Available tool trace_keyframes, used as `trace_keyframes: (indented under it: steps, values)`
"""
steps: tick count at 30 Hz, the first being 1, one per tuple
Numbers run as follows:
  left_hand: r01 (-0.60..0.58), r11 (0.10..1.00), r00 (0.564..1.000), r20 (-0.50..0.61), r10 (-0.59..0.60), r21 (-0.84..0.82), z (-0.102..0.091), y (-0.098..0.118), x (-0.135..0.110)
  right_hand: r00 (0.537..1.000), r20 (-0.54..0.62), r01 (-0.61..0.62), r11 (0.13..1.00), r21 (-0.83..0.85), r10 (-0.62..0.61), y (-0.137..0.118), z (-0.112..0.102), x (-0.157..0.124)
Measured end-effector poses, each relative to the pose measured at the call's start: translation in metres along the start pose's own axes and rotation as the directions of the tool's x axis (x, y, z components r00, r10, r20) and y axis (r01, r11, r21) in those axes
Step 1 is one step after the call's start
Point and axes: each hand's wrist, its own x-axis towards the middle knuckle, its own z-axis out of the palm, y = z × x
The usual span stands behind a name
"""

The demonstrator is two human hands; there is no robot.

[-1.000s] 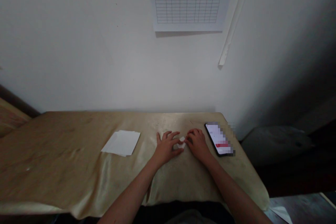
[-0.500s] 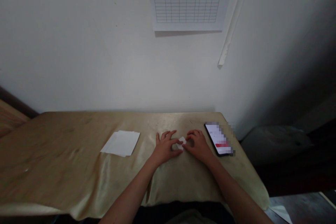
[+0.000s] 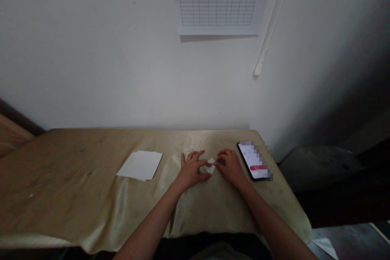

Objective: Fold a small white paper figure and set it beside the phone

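Small white paper (image 3: 210, 169) between both hands
The left hand (image 3: 191, 171), fingers spread, touches it; the right hand (image 3: 229, 167) pinches its edge. Probably light, easily creased; best held at the edges.

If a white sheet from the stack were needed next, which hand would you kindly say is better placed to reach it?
Probably the left: the left hand is nearer the stack of white sheets, while the right hand is farther off, between the small white paper and the phone.
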Motion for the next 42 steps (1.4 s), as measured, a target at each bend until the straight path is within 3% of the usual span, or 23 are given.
trace_keyframes:
  steps: [29,42]
  values:
    - [0.016,1.0,0.998,-0.06,-0.015,0.003,0.003,0.001,0.002,0.996,0.01,0.086,0.988,-0.127,-0.086,0.003,0.002,-0.001]
    - [0.057,0.998,0.996,-0.072,-0.057,0.008,0.003,0.002,0.003,0.995,0.045,0.094,0.993,-0.067,-0.091,-0.007,-0.011,-0.008]
